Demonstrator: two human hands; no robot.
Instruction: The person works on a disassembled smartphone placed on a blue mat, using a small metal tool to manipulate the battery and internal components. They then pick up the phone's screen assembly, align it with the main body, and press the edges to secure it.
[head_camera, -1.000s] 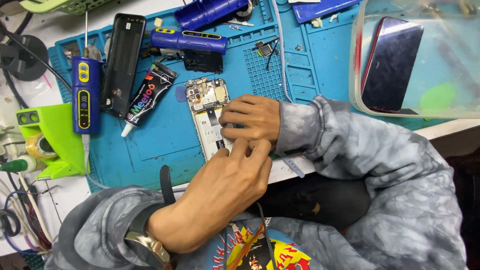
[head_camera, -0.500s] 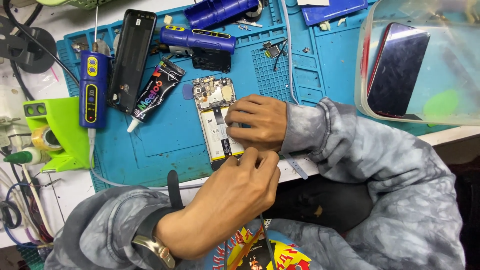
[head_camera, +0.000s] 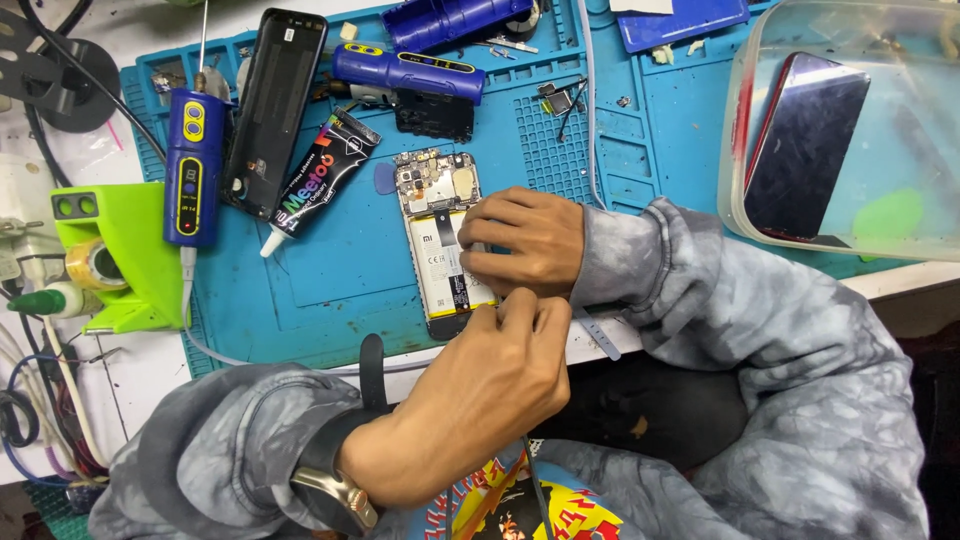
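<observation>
An opened smartphone (head_camera: 440, 240), back cover removed and battery exposed, lies face down near the middle of the blue repair mat (head_camera: 330, 290) on the bench. The right hand (head_camera: 525, 240) rests on the phone's right edge, fingers curled together and pressing on the frame. The left hand (head_camera: 480, 385) is at the phone's lower end, fingertips pinched together; whether they hold a tool cannot be told. Left of the phone lies a black adhesive tube (head_camera: 315, 180), then the removed black back cover (head_camera: 275, 105) and a blue electric screwdriver (head_camera: 190, 170). Above the phone lies a second blue tool (head_camera: 410, 70). Well right of the phone stands a clear plastic container (head_camera: 850, 130) holding a dark phone (head_camera: 805, 145).
</observation>
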